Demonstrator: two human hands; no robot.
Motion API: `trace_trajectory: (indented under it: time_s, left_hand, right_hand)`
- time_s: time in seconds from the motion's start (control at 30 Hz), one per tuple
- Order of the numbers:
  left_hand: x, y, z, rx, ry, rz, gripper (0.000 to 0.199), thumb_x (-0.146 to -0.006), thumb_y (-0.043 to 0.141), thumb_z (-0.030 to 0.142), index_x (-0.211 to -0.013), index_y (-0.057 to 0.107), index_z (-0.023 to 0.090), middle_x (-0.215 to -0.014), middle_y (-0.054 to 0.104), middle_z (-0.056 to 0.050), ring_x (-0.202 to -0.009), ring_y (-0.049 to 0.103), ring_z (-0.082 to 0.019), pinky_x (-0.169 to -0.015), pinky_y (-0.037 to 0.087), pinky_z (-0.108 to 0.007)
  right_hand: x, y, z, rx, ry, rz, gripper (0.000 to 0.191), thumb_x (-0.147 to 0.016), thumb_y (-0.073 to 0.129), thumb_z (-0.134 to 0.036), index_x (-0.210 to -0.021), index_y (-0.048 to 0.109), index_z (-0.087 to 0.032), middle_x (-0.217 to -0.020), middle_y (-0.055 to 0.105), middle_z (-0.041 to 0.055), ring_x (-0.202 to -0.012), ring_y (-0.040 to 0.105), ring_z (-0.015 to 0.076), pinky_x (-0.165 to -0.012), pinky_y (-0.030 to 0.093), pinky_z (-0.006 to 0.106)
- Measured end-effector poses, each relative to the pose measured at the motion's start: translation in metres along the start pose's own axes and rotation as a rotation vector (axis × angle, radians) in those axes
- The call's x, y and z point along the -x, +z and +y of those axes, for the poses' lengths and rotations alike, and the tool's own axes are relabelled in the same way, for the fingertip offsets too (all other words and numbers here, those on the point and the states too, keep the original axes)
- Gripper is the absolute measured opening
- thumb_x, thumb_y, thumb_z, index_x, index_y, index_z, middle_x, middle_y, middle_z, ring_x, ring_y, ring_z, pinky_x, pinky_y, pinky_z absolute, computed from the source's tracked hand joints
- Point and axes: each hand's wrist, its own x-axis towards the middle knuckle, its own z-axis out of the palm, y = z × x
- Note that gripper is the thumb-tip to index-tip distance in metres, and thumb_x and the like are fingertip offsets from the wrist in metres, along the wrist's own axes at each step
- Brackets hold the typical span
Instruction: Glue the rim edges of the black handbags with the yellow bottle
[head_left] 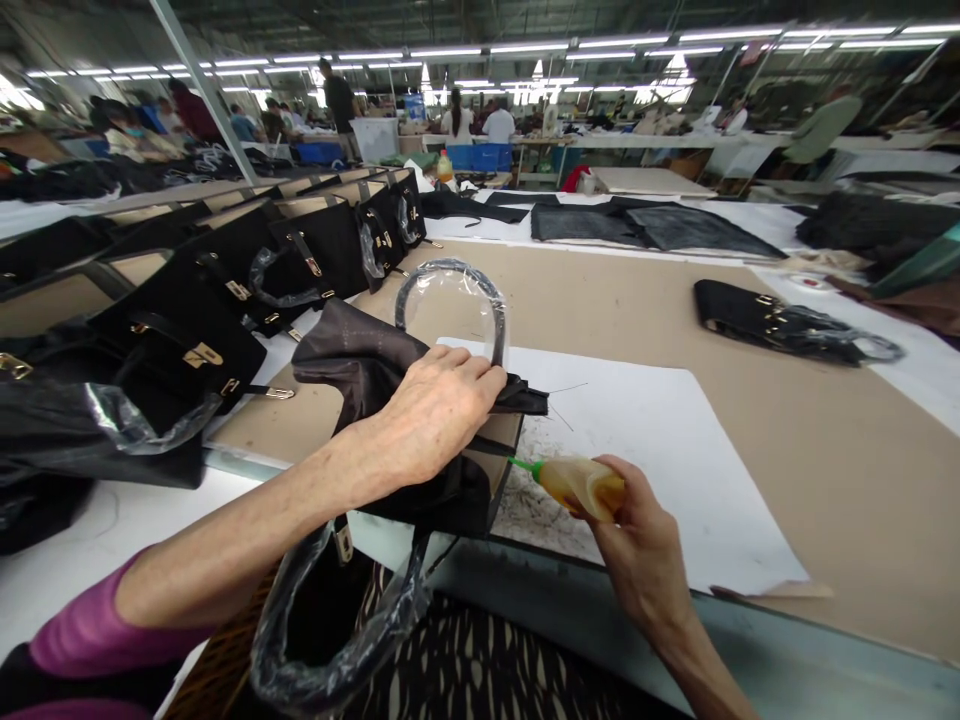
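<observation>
A black handbag lies at the table's front edge, its beige inside partly showing. One plastic-wrapped handle arches up behind my left hand; the other handle hangs below the edge. My left hand is closed on the bag's upper part, fingertips hidden in the dark material. In my right hand is a squeeze bottle of amber liquid. Its green nozzle points left, right at the bag's edge. Under the bag's right side is a white sheet with dark smudges and loose threads.
Several black handbags stand in rows on the left. A flat black bag lies at the right on the beige board. Dark panels are further back, beside a capped bottle. People work in the background.
</observation>
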Motion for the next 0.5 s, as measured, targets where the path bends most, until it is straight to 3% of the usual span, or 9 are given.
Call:
trace_trajectory:
  time_s: [0.13,0.3,0.5]
  left_hand:
    - [0.000,0.001,0.003,0.001,0.012,-0.008,0.016,-0.084,0.045,0.007,-0.093,0.058,0.013,-0.093,0.063,-0.009,-0.086,0.056,-0.025,-0.077,0.042,-0.037]
    - [-0.001,0.001,0.004,0.008,0.015,-0.016,0.017,-0.084,0.045,0.008,-0.094,0.058,0.012,-0.094,0.064,-0.009,-0.086,0.056,-0.025,-0.078,0.042,-0.038]
    - [-0.002,0.004,0.004,0.007,0.027,0.013,0.018,-0.083,0.046,0.007,-0.095,0.058,0.012,-0.093,0.064,-0.009,-0.087,0.056,-0.025,-0.080,0.043,-0.039]
  right_hand:
    - [0.002,-0.005,-0.012,-0.219,0.152,-0.021,0.048,-0.071,0.077,-0.038,-0.111,0.055,-0.025,-0.094,0.066,0.0035,-0.080,0.063,0.0252,-0.063,0.057,0.034]
    - [0.000,-0.013,-0.027,-0.320,0.248,-0.022,0.057,-0.064,0.083,-0.043,-0.107,0.053,-0.022,-0.088,0.067,0.0035,-0.073,0.064,0.0246,-0.056,0.060,0.035]
    - [0.004,-0.021,-0.023,-0.474,0.443,-0.059,0.061,-0.059,0.087,-0.039,-0.107,0.055,-0.019,-0.087,0.068,0.0050,-0.071,0.065,0.0236,-0.050,0.057,0.030]
